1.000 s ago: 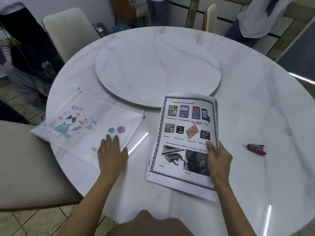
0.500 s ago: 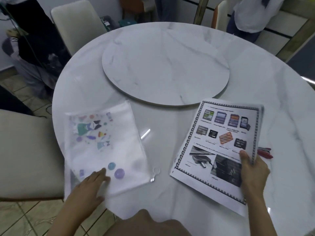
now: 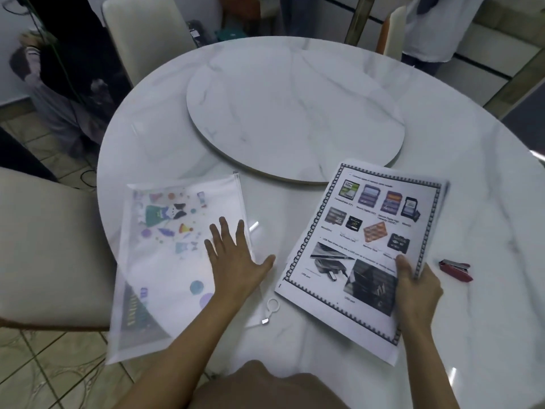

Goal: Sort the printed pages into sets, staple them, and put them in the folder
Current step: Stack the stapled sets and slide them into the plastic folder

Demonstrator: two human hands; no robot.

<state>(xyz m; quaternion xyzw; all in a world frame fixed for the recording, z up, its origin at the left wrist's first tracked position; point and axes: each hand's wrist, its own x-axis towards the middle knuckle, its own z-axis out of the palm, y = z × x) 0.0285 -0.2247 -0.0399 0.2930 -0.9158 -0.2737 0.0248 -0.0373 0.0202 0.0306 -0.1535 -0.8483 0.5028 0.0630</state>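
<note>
Marble bench (image 3: 442,149): left hand (image 3: 233,258) lies flat, fingers spread wide, on the folder (image 3: 165,261); right hand (image 3: 415,284) pinches the printed pages (image 3: 368,231); stapler (image 3: 455,270) at three o'clock.

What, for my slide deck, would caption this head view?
Left hand flat on the zip folder, right hand holding the printed pages; red stapler lies nearby on the marble table.

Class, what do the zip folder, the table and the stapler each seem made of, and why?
Zip folder: probably frosted plastic; dark shapes show through its overhanging corner. Table: glossy marble or marble-look; grey veins, light glints. Stapler: red, metal or plastic, too small to tell.
</note>
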